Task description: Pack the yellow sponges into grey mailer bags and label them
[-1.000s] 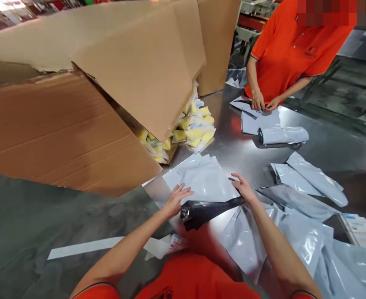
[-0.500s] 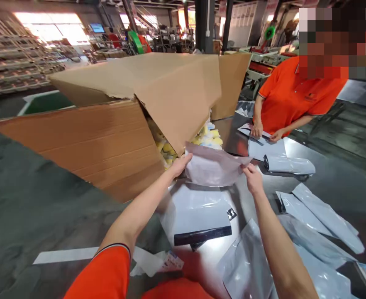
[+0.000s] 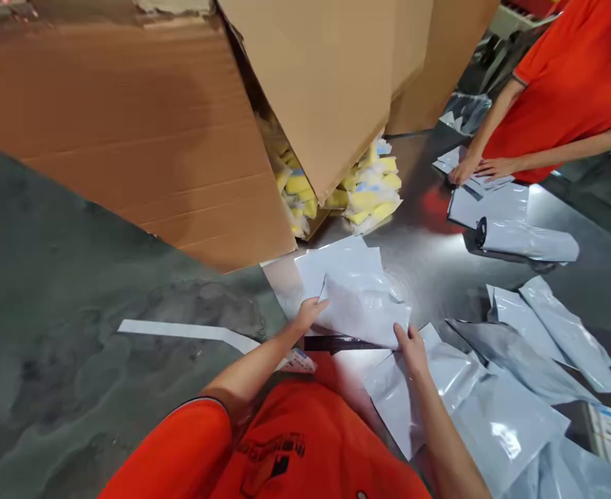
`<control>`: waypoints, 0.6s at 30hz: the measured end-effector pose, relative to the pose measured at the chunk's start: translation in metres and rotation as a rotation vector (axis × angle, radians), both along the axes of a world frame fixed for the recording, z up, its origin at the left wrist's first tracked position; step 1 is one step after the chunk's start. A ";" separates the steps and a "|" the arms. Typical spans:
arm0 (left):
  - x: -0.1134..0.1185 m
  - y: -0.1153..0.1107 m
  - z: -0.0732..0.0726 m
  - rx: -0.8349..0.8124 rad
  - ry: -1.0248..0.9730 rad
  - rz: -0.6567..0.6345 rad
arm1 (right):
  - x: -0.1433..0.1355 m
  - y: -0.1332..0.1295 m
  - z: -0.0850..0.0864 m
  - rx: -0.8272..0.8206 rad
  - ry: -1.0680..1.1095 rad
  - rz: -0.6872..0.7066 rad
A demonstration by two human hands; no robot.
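On bare metal (image 3: 430, 277), a white bag (image 3: 360, 313) stretches between both gripping hands (image 3: 310, 313).

And here's the pale, creased plastic bag (image 3: 361, 315), stretched at a slant, left hand (image 3: 310, 313) pinching one side, right hand (image 3: 412, 348) the other! Just beyond it, flat white bags (image 3: 341, 263) overlap unevenly on the desk (image 3: 430, 277).

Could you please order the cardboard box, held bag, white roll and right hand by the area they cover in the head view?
Largest to smallest:
1. Cardboard box
2. Held bag and white roll, unranked: the bag is nearer the camera
3. Right hand
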State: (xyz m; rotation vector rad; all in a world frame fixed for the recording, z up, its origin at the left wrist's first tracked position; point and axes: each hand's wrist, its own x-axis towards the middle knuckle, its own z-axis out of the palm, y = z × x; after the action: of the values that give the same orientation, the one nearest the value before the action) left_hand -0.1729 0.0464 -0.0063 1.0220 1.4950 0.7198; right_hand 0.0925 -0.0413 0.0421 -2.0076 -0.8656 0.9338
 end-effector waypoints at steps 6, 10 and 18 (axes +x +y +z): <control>0.003 0.004 -0.001 0.059 0.081 0.078 | 0.004 0.015 -0.002 -0.154 -0.161 -0.005; 0.002 0.004 -0.003 0.118 0.136 0.112 | 0.000 0.024 -0.004 -0.050 -0.256 0.039; -0.001 0.008 -0.008 0.169 0.207 0.164 | 0.002 0.066 -0.018 -0.045 -0.445 0.174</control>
State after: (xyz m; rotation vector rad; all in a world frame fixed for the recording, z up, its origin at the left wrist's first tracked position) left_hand -0.1736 0.0542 -0.0139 1.1374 1.7343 0.8904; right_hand 0.0941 0.0245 0.0243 -2.2475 -1.2866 0.6059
